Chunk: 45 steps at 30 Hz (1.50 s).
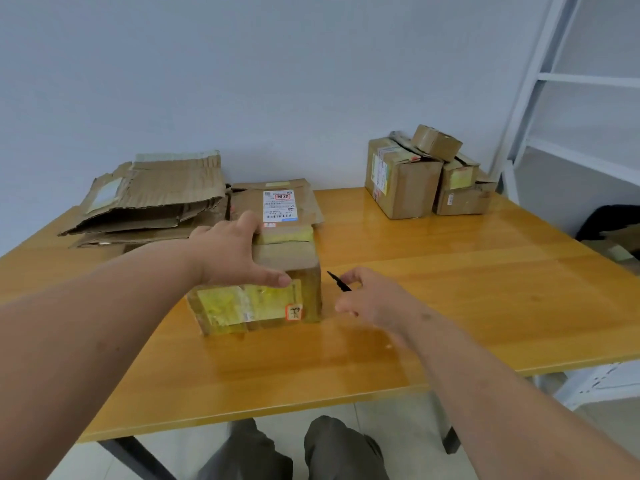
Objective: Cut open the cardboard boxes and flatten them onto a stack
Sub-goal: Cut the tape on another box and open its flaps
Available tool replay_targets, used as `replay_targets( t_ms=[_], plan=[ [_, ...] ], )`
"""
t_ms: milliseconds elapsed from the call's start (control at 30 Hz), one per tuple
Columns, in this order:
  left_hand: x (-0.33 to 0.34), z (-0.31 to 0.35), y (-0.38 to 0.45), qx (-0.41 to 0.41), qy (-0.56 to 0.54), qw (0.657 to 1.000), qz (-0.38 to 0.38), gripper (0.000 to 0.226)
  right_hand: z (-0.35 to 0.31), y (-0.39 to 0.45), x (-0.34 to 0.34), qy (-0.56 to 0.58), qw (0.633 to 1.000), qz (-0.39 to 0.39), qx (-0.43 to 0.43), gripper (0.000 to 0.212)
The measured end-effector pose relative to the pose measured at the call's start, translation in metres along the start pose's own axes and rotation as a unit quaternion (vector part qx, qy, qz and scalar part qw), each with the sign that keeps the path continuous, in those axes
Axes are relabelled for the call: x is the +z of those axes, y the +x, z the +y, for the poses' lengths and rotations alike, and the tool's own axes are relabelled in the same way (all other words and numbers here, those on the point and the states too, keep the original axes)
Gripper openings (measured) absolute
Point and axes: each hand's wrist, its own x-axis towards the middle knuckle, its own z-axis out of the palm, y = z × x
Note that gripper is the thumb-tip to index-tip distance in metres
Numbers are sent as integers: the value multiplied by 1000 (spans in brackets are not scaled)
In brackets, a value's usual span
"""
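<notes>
At mid-bench (pixel 450 289), the left hand (pixel 228 251) clasps the taped box (pixel 263 306), thumb on its front. The right hand (pixel 374 299) fingers (pixel 355 276) pinch a black cutter (pixel 337 281) just beside the box.

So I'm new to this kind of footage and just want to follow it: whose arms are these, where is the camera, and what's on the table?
There is no machine here. A person works with bare hands, and the single camera sits on their head, looking forward and down, so both arms reach in from below. The left hand grips a taped cardboard box in the middle of the wooden table. The right hand, just beside the box, pinches a small black blade. At the back left lies a stack of flattened cardboard. At the back right stand unopened boxes.
</notes>
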Motion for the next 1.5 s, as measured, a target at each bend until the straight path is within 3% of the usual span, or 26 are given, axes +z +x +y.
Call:
replay_targets(
  t_ms=[133, 333, 533, 1500],
  plan=[
    [11, -8, 10, 19, 67, 997, 31, 135, -2, 8, -14, 54, 998, 32, 10, 26],
    [14, -11, 9, 26, 56, 997, 40, 128, -6, 30, -14, -6, 988, 123, -93, 15],
    [13, -11, 10, 28, 32, 998, 43, 125, -13, 45, -9, -48, 973, 167, -152, 15],
    [14, -12, 11, 26, 61, 997, 33, 138, -27, 36, -5, -192, 946, 219, -144, 16]
  ],
)
